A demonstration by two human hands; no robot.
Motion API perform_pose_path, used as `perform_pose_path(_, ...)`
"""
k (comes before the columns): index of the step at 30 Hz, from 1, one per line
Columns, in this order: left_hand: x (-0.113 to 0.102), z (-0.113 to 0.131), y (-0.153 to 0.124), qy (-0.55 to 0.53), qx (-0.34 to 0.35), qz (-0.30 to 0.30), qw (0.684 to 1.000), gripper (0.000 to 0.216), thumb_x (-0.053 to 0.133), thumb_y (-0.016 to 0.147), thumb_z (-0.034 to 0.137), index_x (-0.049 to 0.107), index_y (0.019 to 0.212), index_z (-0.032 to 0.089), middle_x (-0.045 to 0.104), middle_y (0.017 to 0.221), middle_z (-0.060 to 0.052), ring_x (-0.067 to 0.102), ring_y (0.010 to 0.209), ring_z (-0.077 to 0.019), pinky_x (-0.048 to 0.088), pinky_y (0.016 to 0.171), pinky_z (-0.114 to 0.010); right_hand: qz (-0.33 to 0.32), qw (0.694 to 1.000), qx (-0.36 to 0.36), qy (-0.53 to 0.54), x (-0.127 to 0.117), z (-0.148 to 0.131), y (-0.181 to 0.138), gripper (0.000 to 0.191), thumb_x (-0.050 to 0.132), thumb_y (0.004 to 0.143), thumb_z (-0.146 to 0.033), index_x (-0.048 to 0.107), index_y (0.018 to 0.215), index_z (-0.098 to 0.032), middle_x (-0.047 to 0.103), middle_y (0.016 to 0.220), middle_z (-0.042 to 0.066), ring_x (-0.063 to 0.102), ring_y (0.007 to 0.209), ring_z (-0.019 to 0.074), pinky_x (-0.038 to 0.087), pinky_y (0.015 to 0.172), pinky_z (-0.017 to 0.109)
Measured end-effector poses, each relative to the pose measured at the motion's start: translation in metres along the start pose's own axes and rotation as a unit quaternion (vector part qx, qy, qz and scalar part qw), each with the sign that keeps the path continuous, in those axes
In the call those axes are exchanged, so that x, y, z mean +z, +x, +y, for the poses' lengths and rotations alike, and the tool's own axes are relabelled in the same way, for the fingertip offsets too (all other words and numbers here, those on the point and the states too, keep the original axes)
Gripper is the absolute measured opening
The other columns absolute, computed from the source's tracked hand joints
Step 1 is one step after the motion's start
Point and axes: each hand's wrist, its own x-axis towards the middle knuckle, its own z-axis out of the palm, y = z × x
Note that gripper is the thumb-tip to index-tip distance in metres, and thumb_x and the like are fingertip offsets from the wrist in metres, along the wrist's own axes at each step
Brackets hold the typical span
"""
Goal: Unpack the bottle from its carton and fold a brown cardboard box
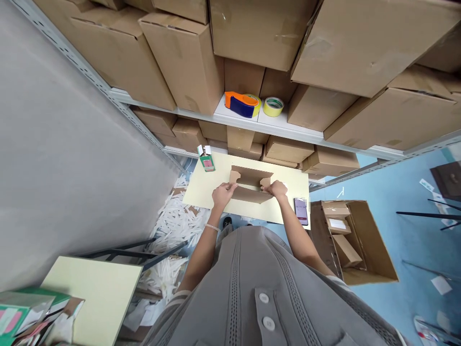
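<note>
A small brown cardboard box [248, 194], part folded, stands on the pale yellow table [201, 192] in front of me. Its long walls are upright and notched flaps show at both ends. My left hand [224, 194] grips the box's near left corner, fingers closed on the cardboard. At the near right corner, my right hand [276, 189] is closed on the other end of the same box. A green and pink carton [206, 159] with its top flaps raised stands beyond my left hand. To the right of my right hand lies a phone [301, 211] with its screen lit.
Metal shelving [201, 115] packed with cardboard boxes rises behind the table, holding a tape dispenser [242, 105] and a yellow tape roll [272, 106]. A large open carton [378, 245] with smaller boxes stands right. Paper strips [180, 221] cover the floor left.
</note>
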Motion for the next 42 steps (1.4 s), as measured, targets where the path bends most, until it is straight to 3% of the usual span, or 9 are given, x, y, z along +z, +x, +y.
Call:
perform_pose_path(4, 0.000, 0.006, 0.007, 0.019, -0.023, 0.013, 0.999, 0.057, 0.037, 0.086, 0.073, 0.074, 0.100, 0.032, 0.069, 0.119, -0.002, 0.064, 0.106, -0.0260, 0.045, 0.088, -0.033, -0.022, 1.000, 0.002, 0.012, -0.004, 0.001, 0.002, 0.049, 0.074, 0.070, -0.059, 0.068, 0.087, -0.014, 0.074, 0.086, 0.013, 0.072, 0.084, 0.0240, 0.055, 0.076, 0.033)
perform_pose_path(7, 0.001, 0.012, 0.012, 0.028, -0.046, 0.015, 0.998, 0.057, 0.038, 0.084, 0.073, 0.072, 0.095, 0.028, 0.072, 0.109, -0.005, 0.064, 0.103, -0.0266, 0.044, 0.089, -0.035, -0.101, 0.992, 0.002, 0.068, -0.009, 0.009, 0.004, 0.051, 0.071, 0.073, -0.060, 0.068, 0.086, -0.011, 0.073, 0.072, 0.012, 0.072, 0.069, 0.0209, 0.055, 0.070, 0.029)
perform_pose_path(11, 0.007, 0.018, 0.019, 0.031, -0.072, 0.028, 0.997, 0.047, 0.044, 0.086, 0.066, 0.061, 0.097, 0.024, 0.072, 0.102, -0.006, 0.065, 0.099, -0.0251, 0.041, 0.093, -0.038, -0.170, 0.961, -0.029, 0.217, -0.011, 0.027, -0.001, 0.058, 0.045, 0.093, -0.058, 0.066, 0.102, -0.005, 0.075, 0.082, 0.018, 0.073, 0.069, 0.0190, 0.054, 0.061, 0.023)
perform_pose_path(14, 0.015, 0.018, 0.024, 0.013, -0.085, 0.037, 0.996, 0.042, 0.048, 0.087, 0.060, 0.053, 0.106, 0.023, 0.069, 0.110, -0.007, 0.064, 0.104, -0.0242, 0.040, 0.095, -0.040, -0.147, 0.961, -0.063, 0.226, -0.006, 0.036, -0.014, 0.058, 0.029, 0.100, -0.051, 0.063, 0.118, -0.008, 0.074, 0.100, 0.016, 0.073, 0.078, 0.0167, 0.053, 0.064, 0.020)
perform_pose_path(19, 0.020, 0.021, 0.025, 0.006, -0.107, 0.024, 0.994, 0.054, 0.048, 0.087, 0.057, 0.041, 0.128, 0.023, 0.061, 0.127, -0.011, 0.059, 0.116, -0.0260, 0.039, 0.100, -0.044, -0.090, 0.983, -0.059, 0.147, 0.010, 0.034, -0.033, 0.046, 0.040, 0.098, -0.044, 0.053, 0.136, -0.023, 0.073, 0.109, 0.007, 0.071, 0.092, 0.0174, 0.052, 0.074, 0.023)
perform_pose_path(24, 0.008, 0.043, 0.018, 0.133, 0.045, 0.089, 0.986, 0.074, 0.045, 0.092, 0.043, 0.013, 0.153, 0.017, 0.032, 0.154, -0.019, 0.024, 0.145, -0.0328, 0.018, 0.115, -0.055, -0.065, 0.989, -0.020, 0.133, 0.016, 0.027, -0.036, 0.047, 0.039, 0.097, -0.045, 0.052, 0.137, -0.027, 0.072, 0.110, 0.007, 0.069, 0.097, 0.0199, 0.051, 0.082, 0.030)
perform_pose_path(30, 0.008, 0.073, 0.015, 0.208, 0.295, 0.004, 0.933, 0.081, 0.050, 0.090, 0.047, 0.009, 0.156, 0.023, 0.016, 0.162, -0.009, -0.001, 0.150, -0.0301, -0.008, 0.117, -0.058, -0.058, 0.989, -0.003, 0.133, 0.014, 0.027, -0.038, 0.046, 0.042, 0.095, -0.047, 0.055, 0.135, -0.028, 0.073, 0.107, 0.006, 0.069, 0.094, 0.0199, 0.050, 0.083, 0.029)
perform_pose_path(38, 0.015, 0.063, 0.023, 0.258, 0.329, -0.076, 0.905, 0.127, 0.083, 0.061, 0.044, 0.002, 0.156, 0.022, 0.014, 0.161, -0.015, -0.005, 0.148, -0.0378, -0.013, 0.112, -0.066, -0.069, 0.986, -0.002, 0.154, 0.019, 0.020, -0.044, 0.042, 0.033, 0.098, -0.041, 0.055, 0.131, -0.028, 0.075, 0.090, 0.002, 0.072, 0.074, 0.0161, 0.049, 0.082, 0.029)
perform_pose_path(42, 0.012, 0.058, 0.017, 0.271, 0.344, -0.052, 0.897, 0.120, 0.081, 0.066, 0.030, 0.001, 0.156, 0.023, 0.020, 0.160, -0.014, 0.000, 0.149, -0.0341, -0.012, 0.113, -0.065, -0.070, 0.985, 0.000, 0.161, 0.020, 0.019, -0.043, 0.040, 0.034, 0.097, -0.040, 0.059, 0.125, -0.026, 0.075, 0.085, 0.003, 0.072, 0.077, 0.0176, 0.049, 0.080, 0.029)
